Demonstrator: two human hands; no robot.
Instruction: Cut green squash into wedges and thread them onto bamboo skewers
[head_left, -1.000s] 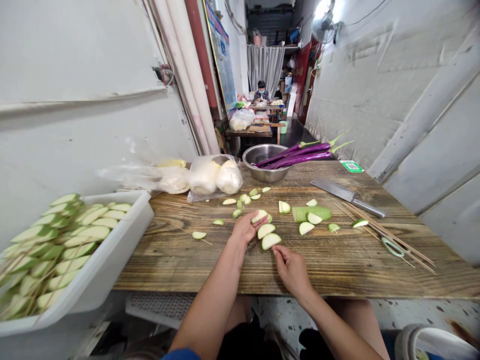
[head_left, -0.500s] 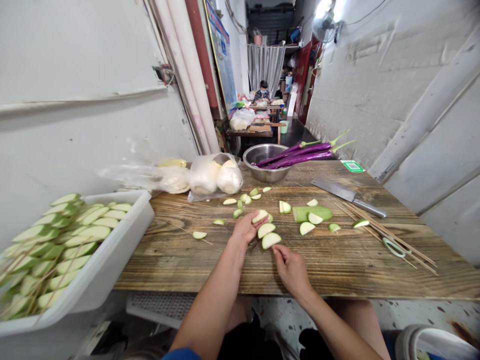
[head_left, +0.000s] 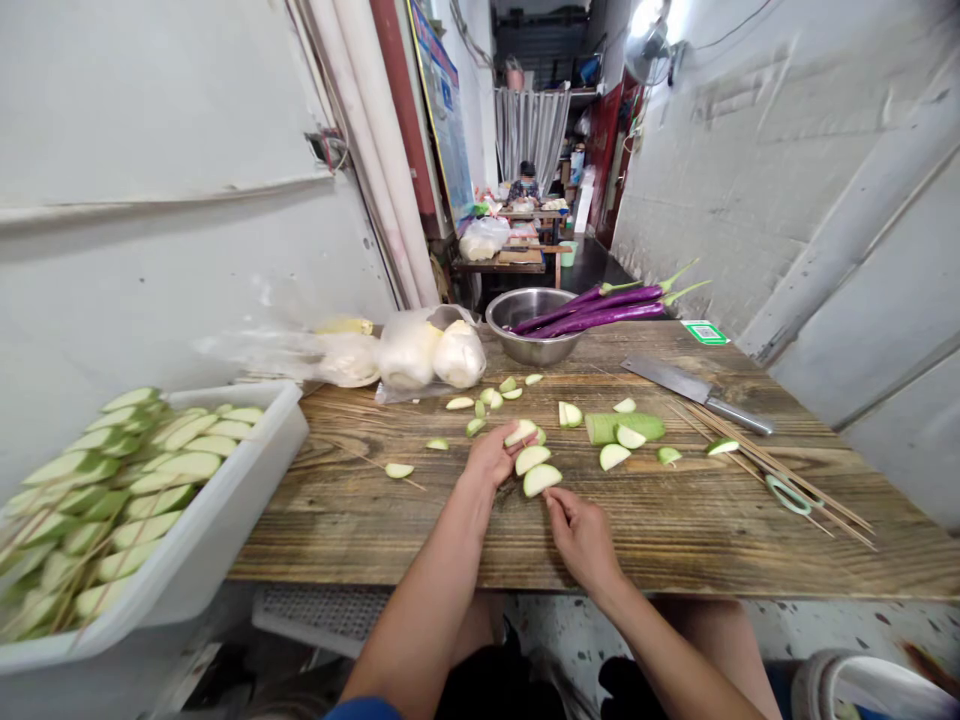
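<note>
Three half-round zucchini slices with green skin and pale flesh line up between my hands, seemingly on one bamboo skewer that is mostly hidden. My left hand (head_left: 493, 457) has its fingers curled round the far zucchini slice (head_left: 520, 433). The middle slice (head_left: 532, 459) and the near slice (head_left: 541, 480) follow in the row. Beside the near slice, my right hand (head_left: 583, 533) is closed in a pinch at the skewer's near end. Right of my hands lie a zucchini piece (head_left: 600, 429) and cut slices (head_left: 614, 457). More small slices (head_left: 475, 427) are scattered beyond my left hand.
A white tub (head_left: 281, 420) of skewered slices stands left. Behind are bagged white vegetables (head_left: 420, 350) and a steel bowl (head_left: 534, 350) with purple eggplants (head_left: 600, 314). A cleaver (head_left: 675, 382), bamboo skewers (head_left: 795, 472) and scissors (head_left: 787, 494) lie right. A person (head_left: 525, 185) sits far back.
My hands and the slices stay almost exactly where they were. In the background, the person's head has tipped down.
</note>
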